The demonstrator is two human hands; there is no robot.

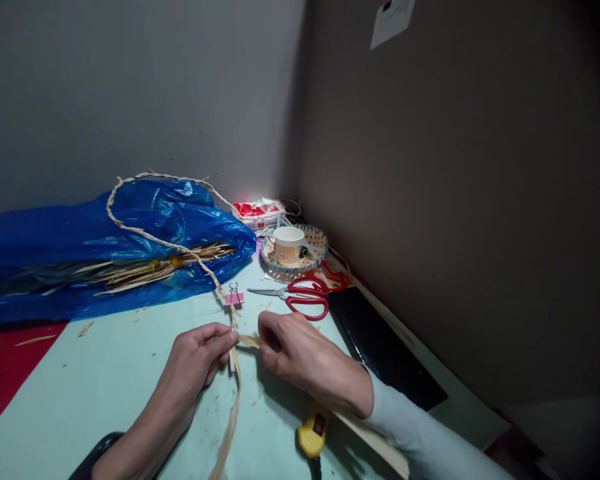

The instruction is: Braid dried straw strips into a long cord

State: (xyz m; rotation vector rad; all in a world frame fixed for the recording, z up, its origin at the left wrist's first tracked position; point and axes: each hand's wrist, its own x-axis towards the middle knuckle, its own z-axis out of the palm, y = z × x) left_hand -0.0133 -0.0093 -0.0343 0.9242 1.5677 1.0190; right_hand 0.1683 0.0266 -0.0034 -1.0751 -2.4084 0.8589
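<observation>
A pale plaited straw braid (206, 268) loops over the blue bag and comes down towards me. A pink binder clip (235, 298) grips it just beyond my fingers. My left hand (200, 353) pinches the working end of the braid between thumb and fingertips. Out to the right, my right hand (300, 357) is closed on a flat straw strand (250, 341) that runs from the braid. Another long loose strand (229, 433) hangs from the pinch towards the near edge.
Red-handled scissors (307, 298) lie beyond my right hand, beside a black flat object (380, 347). A paper cup (289, 245) stands in a woven basket (321, 247). A yellow tool (313, 433) lies near my right wrist. The blue plastic bag (70, 233) holds straw bundles (140, 272).
</observation>
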